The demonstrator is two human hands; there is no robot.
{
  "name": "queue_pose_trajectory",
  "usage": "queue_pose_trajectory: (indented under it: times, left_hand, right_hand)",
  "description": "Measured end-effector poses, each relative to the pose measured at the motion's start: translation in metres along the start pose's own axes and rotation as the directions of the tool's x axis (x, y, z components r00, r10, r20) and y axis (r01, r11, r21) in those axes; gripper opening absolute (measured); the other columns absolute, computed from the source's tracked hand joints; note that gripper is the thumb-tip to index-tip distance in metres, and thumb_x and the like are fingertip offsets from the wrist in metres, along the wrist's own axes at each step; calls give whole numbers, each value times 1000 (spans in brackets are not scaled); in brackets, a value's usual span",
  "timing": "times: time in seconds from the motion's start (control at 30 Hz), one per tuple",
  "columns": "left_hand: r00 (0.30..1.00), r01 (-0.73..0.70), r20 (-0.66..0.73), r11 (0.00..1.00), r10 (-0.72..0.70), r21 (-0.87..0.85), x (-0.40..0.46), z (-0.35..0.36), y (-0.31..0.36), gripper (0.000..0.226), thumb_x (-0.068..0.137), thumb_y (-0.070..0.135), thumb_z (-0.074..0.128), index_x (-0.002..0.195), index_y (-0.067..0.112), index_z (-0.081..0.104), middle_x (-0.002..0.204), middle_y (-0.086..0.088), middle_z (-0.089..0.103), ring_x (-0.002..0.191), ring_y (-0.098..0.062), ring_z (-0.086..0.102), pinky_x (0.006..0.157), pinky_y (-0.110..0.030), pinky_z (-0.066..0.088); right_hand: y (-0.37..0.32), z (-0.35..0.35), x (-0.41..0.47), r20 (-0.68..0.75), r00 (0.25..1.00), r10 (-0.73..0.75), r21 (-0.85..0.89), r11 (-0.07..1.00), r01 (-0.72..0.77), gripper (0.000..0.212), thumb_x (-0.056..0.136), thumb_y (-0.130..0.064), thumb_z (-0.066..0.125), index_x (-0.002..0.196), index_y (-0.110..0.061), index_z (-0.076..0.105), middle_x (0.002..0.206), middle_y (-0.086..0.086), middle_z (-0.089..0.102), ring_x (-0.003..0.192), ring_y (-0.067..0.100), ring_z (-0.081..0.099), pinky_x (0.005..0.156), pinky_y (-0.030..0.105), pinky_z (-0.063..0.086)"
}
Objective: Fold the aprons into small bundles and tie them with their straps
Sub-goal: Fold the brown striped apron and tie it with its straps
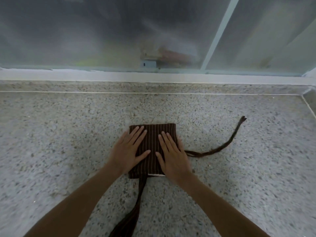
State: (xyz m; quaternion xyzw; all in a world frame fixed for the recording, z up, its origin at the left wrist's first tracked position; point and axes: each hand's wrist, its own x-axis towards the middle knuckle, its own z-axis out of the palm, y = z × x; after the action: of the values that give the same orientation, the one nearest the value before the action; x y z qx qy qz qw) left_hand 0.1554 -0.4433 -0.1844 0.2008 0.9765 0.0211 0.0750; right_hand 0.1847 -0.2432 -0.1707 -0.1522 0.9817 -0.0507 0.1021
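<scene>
Fingers (139, 134) of both hands lie flat, pressing the folded apron (152, 139); its straps (227, 142) trail loose, untied yet.

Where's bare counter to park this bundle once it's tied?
Bare counter lies left of the folded apron, and behind it up to the window sill. The right strap crosses the right side; the near strap runs between the forearms.

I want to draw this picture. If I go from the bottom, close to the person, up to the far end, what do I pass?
Strap trailing toward the person → folded striped apron with the left hand and right hand pressing flat on it → bare speckled counter → white ledge → cloudy window.
</scene>
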Motion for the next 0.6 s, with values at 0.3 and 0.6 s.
queue_pose_trajectory:
  times: [0.3,0.6]
  left_hand:
    - [993,115,29,922,-112,-369,12,-46,-25,66,91,54,40,147,33,15,157,3,8,144,-18,9,118,-36,5]
    - [881,460,394,674,-262,-578,31,-67,-32,98,59,17,88,139,11,32,129,-7,49,115,-18,48,92,-23,39]
  right_hand:
    - [29,-58,24,227,968,-106,100,991,85,67,99,-24,35,150,-23,-8,156,-1,-20,144,20,-18,117,44,-8]
    - [43,-81,69,305,951,-54,-53,996,74,107,73,-41,76,151,-17,5,149,9,25,139,28,17,114,41,11]
